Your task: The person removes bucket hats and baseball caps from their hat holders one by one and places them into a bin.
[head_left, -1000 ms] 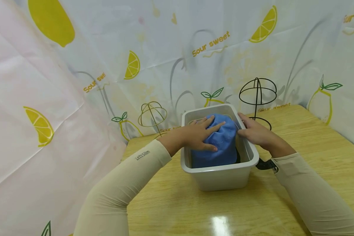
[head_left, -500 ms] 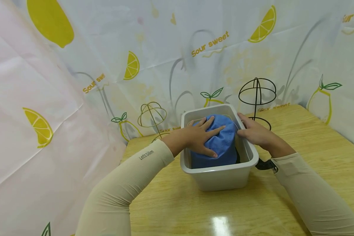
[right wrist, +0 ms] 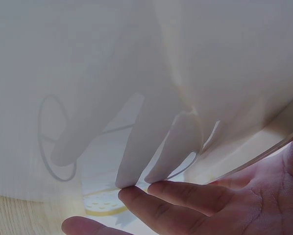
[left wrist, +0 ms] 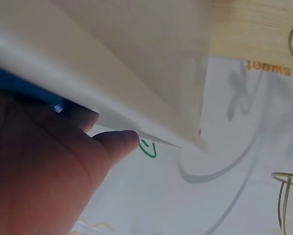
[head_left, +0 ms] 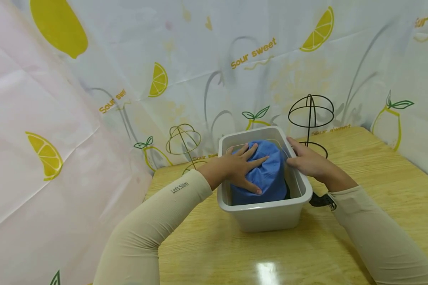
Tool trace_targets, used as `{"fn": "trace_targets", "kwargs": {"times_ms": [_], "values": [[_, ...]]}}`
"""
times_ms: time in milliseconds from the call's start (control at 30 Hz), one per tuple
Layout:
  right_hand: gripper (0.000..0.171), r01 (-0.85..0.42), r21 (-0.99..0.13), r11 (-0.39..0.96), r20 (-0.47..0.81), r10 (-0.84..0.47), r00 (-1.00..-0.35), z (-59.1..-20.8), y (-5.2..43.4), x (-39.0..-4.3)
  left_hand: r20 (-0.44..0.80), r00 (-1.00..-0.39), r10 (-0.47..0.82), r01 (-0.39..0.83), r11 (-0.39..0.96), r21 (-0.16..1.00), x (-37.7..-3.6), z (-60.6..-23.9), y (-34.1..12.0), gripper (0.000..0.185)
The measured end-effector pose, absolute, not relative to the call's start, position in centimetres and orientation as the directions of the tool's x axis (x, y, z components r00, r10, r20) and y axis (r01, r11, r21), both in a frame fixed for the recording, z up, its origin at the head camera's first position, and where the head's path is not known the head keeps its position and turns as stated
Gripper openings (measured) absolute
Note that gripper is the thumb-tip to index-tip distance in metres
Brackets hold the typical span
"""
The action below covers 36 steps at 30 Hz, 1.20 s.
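From the head view, the left hand [head_left: 239,169] lay flat, fingers spread, pressing the blue cloth [head_left: 267,174] inside the grey tub [head_left: 271,215]; the right hand [head_left: 306,160] rested open on the tub's right rim. Left wrist view: palm [left wrist: 34,166] against the tub wall [left wrist: 112,73], cloth [left wrist: 19,85] peeking out. Right wrist view: straight fingers [right wrist: 185,196] touched the tub's wall [right wrist: 136,63].

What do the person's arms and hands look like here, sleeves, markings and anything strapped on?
Both arms wear snug beige sleeves reaching to the wrists. The left sleeve carries small dark "Let's Slim" lettering near the forearm. The right sleeve has a plain sewn patch near the cuff and a black strap at the wrist. The left hand and right hand are bare, without gloves.
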State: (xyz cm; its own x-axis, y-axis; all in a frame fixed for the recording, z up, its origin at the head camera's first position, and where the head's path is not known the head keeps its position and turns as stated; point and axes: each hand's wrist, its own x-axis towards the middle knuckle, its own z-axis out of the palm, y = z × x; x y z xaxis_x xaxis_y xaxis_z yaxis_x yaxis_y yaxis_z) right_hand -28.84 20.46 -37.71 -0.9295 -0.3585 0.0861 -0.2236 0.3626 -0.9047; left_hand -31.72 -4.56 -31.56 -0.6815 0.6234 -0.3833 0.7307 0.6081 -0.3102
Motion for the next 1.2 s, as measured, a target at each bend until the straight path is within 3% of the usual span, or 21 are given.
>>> {"fn": "trace_targets", "kwargs": {"times_ms": [1200], "values": [[0.085, -0.226, -0.909, 0.351, 0.094, -0.355, -0.930, -38.1, 20.8, -29.1, -0.402, -0.673, 0.621, 0.738, 0.606, -0.298, -32.7, -32.9, -4.4, 0.109]]}}
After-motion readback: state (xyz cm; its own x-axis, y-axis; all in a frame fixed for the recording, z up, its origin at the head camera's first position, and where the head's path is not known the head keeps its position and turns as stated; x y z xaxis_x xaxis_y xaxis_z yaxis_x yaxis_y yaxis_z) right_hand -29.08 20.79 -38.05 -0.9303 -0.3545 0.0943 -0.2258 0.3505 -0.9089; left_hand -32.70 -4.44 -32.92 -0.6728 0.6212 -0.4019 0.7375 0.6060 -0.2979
